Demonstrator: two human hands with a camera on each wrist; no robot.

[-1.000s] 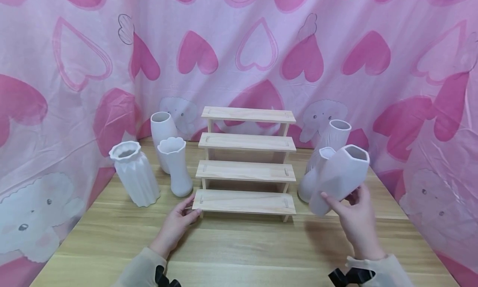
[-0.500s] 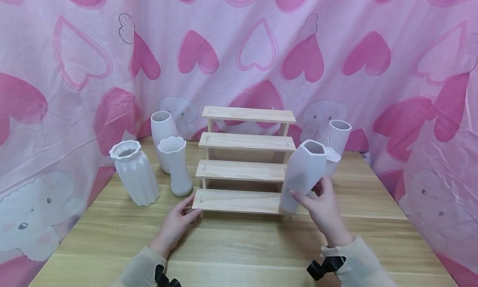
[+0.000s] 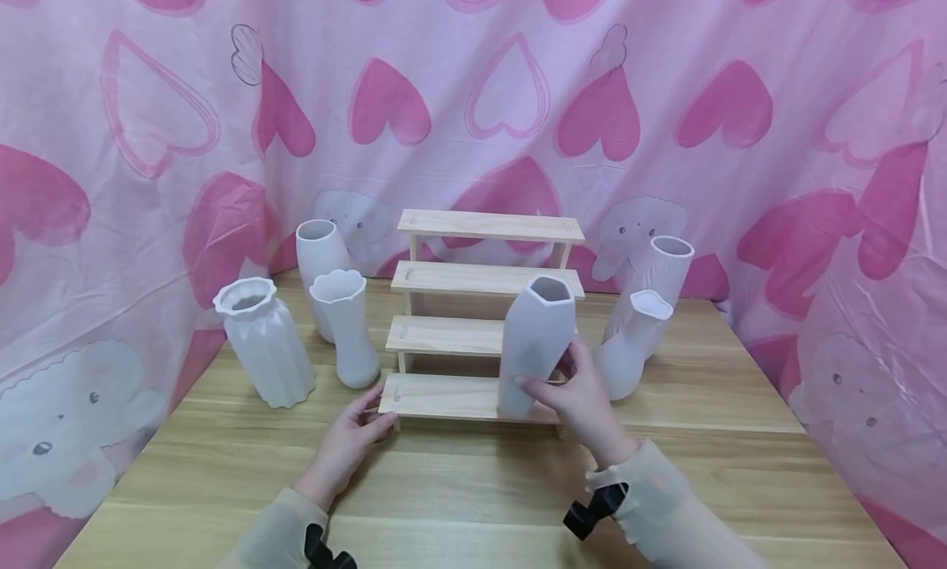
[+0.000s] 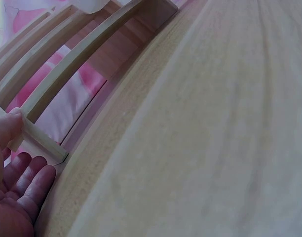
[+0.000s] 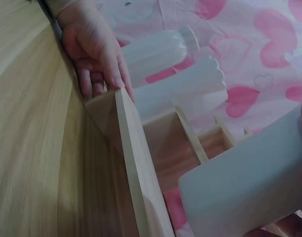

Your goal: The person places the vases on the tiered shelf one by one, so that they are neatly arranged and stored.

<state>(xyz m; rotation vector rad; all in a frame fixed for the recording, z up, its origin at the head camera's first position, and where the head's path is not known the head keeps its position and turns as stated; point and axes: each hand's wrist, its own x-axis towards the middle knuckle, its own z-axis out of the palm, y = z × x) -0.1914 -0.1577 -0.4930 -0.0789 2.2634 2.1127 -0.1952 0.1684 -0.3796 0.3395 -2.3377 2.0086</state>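
A white faceted vase (image 3: 536, 339) with an angular mouth is gripped in my right hand (image 3: 584, 404), thumb on its front and fingers round its right side. It leans slightly over the lowest tier of a stepped wooden display stand (image 3: 440, 395). In the right wrist view the base of the vase (image 5: 240, 182) hangs close above the tier boards. My left hand (image 3: 348, 446) holds the left end of the lowest tier. The left wrist view shows the thumb (image 4: 8, 126) on the board's corner and the fingers (image 4: 37, 187) curled beside the leg.
Left of the stand are a pleated white vase (image 3: 270, 351), a scalloped-rim vase (image 3: 351, 339) and a plain tall one (image 3: 320, 256). To the right stand a ribbed vase (image 3: 666, 273) and a smaller wavy-rimmed vase (image 3: 629, 355). A pink heart curtain (image 3: 488, 84) surrounds the wooden table (image 3: 444, 503).
My right hand has carried the faceted vase leftward, from beside the right-hand vases to over the lowest tier. The vase is more upright now. My left hand has stayed at the stand's left end.
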